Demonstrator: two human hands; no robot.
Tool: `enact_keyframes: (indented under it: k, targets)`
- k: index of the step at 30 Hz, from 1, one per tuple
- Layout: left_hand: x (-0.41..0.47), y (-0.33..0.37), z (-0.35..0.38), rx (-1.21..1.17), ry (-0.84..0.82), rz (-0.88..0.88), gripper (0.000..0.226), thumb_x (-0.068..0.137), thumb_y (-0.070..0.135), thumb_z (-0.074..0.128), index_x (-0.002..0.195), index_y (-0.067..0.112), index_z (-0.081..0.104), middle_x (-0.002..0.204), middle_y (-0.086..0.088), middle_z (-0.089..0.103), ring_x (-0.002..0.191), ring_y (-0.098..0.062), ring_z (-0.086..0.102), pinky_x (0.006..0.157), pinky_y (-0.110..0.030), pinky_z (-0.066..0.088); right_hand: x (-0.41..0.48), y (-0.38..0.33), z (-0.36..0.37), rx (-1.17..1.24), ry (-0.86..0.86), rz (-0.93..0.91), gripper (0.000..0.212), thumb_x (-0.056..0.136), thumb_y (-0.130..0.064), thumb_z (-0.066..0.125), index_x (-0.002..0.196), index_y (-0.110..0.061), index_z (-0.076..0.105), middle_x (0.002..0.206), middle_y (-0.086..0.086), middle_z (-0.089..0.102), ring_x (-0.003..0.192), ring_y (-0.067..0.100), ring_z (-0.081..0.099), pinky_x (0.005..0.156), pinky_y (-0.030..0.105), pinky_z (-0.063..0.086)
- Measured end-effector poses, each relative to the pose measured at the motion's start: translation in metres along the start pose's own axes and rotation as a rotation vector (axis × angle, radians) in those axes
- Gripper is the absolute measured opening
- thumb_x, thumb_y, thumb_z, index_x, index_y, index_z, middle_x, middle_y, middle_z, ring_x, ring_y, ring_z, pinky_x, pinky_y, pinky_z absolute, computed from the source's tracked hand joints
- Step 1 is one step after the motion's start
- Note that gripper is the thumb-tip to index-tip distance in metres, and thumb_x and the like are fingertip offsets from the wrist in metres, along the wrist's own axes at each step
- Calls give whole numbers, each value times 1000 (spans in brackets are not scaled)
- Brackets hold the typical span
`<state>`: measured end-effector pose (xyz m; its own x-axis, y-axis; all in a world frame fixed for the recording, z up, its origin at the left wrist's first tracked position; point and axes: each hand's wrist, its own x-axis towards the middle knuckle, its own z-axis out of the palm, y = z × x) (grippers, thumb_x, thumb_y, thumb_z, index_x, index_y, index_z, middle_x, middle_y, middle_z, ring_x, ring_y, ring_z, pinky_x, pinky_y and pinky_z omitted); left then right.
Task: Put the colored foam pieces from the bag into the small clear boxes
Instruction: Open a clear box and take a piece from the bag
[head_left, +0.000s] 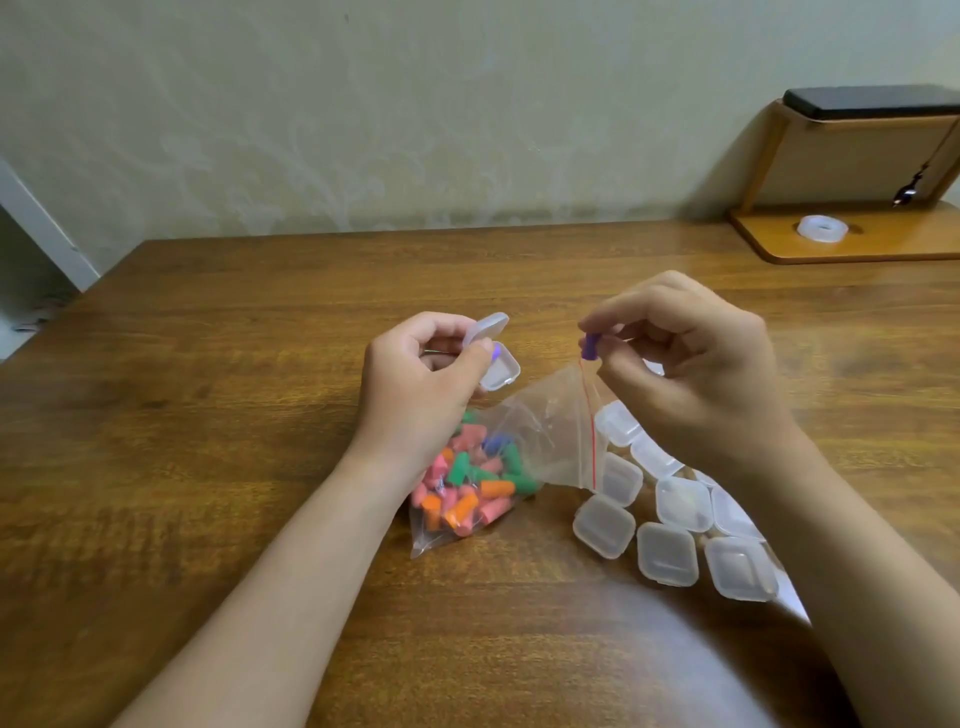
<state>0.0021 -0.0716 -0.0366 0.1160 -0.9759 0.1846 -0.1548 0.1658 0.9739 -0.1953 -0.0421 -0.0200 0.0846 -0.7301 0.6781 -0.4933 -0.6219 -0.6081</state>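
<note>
The right hand (691, 364) pinches a small purple foam piece (591, 347), long axis upright; the left hand (421, 374) grips an open small clear plastic box (496, 358).

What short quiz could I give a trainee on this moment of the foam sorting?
1. True or false: the right hand pinches a small purple foam piece.
2. The small clear plastic box gripped by the left hand is: A lid open, B lid shut, C lidless.
3. Fill in: the clear zip bag of coloured foam pieces lies on the wooden ___.
Key: 1 true; 2 A; 3 table.
</note>
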Motion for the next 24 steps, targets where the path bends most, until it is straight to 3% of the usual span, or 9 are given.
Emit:
enact_keyframes:
  k: [4,7,16,24]
  targets:
    - [-3,2,-2,44,-89,94,19,85,8,78,102,16,75,92,3,76,85,-8,73,67,-17,56,-1,0,5,-84,-4,-67,20,82,4,63,96,-5,73,90,9,65,82,16,67,68,25,56]
    - [-6,3,-1,29,-160,106,25,85,5,78,108,13,73,95,-6,74,82,-5,72,65,-17,57,-3,-1,13,-100,-13,-103,15,79,8,68,89,-4,67,84,5,66,77,15,67,65,25,55]
    - [-5,-2,-1,-69,-275,88,26,88,4,74,114,6,74,98,-11,77,88,-23,76,72,-35,63,-6,3,20,-199,-156,-153,15,78,2,74,87,-5,64,82,1,66,73,9,57,62,33,50]
    - [-5,-2,0,-85,-305,46,23,90,5,71,113,6,75,103,-7,78,98,-21,74,87,-43,62,-8,5,21,-207,-185,-173,13,78,0,74,85,-9,69,81,-4,69,70,17,58,59,38,52]
